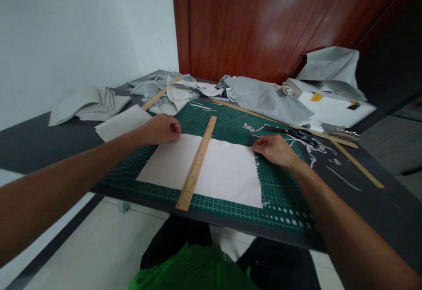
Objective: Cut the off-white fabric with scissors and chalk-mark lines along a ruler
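Observation:
A white cloth piece (231, 171) lies flat on the green cutting mat (280, 193). Across it, slanting from the table's front edge to beyond the cloth's far edge, rests a wooden ruler (197, 164). My left hand (164, 128) is closed at the cloth's far left corner, fingertips pinched on it. At the far right corner, my right hand (272, 148) pinches the cloth between thumb and fingers. Loose threads fringe the cloth's right side.
Folded cloths (99, 103) and a white sheet (123, 123) lie left. Grey fabric (267, 99), offcuts (180, 94) and a white box (329, 105) stand behind. Scissors (280, 129), threads and another wooden ruler (358, 164) are right.

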{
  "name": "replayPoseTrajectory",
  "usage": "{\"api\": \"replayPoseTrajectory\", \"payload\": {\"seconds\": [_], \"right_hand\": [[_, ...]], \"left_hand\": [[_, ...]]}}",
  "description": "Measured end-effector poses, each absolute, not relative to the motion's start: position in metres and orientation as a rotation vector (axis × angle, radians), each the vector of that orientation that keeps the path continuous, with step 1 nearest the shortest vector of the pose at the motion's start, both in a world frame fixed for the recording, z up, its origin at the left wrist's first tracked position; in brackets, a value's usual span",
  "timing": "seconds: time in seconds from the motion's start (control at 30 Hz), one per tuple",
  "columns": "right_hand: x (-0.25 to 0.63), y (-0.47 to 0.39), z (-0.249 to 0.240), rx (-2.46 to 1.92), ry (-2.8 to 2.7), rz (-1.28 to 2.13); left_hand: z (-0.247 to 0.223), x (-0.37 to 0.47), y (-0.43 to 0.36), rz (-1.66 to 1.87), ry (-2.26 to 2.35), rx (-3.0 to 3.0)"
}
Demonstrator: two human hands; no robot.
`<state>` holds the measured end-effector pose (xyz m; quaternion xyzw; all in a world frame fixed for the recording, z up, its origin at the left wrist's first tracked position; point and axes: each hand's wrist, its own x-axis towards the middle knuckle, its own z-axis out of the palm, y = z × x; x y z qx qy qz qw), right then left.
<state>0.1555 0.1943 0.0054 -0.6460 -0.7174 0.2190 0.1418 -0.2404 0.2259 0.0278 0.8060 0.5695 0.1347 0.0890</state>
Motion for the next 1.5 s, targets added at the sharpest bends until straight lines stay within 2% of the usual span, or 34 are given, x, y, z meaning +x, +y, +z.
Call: {"api": "replayPoseTrajectory", "payload": {"seconds": [1.23,1.37,1.5], "right_hand": [[0.154,0.189,-0.004,-1.890,-2.060,0.466],[0.156,0.189,-0.005,-1.888,-2.029,0.384],[0.146,0.181,0.004,-1.831,-2.019,0.201]], "left_hand": [[0.024,-0.243,0.227,0.540,1.677,2.365],[0.021,-0.238,0.218,0.687,1.701,2.454],[0.019,-0.225,0.193,0.758,1.526,2.562]]}}
